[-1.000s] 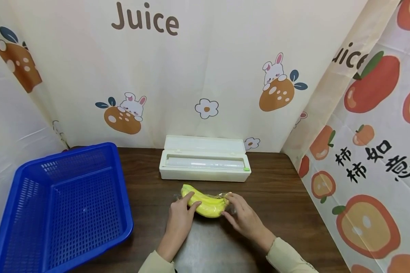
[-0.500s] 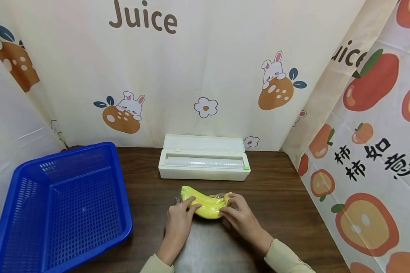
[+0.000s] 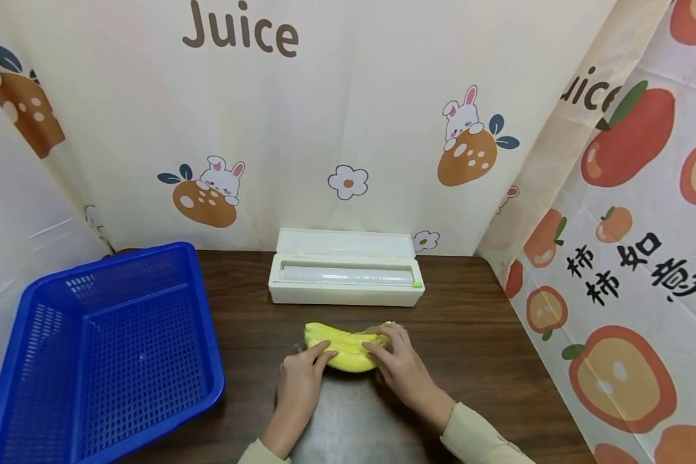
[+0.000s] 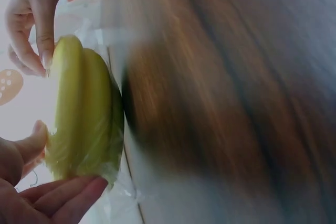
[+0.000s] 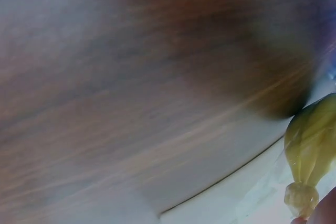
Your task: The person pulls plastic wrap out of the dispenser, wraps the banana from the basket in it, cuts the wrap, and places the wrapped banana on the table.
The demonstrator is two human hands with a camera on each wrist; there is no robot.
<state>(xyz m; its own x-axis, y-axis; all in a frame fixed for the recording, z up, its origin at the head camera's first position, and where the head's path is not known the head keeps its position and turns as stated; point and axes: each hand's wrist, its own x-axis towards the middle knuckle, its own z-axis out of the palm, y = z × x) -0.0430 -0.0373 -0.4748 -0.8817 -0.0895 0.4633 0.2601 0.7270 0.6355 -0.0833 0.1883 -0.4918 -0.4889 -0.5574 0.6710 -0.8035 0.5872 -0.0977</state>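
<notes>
A bunch of yellow bananas [image 3: 350,361] in clear plastic wrap lies across the middle of the table. My left hand [image 3: 301,380] holds its left end, the thumb on one side and fingers round the tip, as the left wrist view shows [image 4: 47,198]. At the stem end my right hand [image 3: 408,370] grips the bunch with thumb and fingertips. The banana stem [image 5: 302,198] shows beside a fingertip in the right wrist view. Loose clear film [image 4: 123,192] sticks out past the left end.
Behind the bananas stands a white cling film box [image 3: 345,296], lid up, with a film roll [image 3: 348,276] inside. A blue plastic basket [image 3: 211,348] sits on the left of the dark wooden table [image 3: 481,322]. Printed curtains [image 3: 290,129] enclose the back and sides.
My right thumb has shifted left along the bananas. The left end of the bunch has come slightly nearer to me, and my left hand has moved a little left.
</notes>
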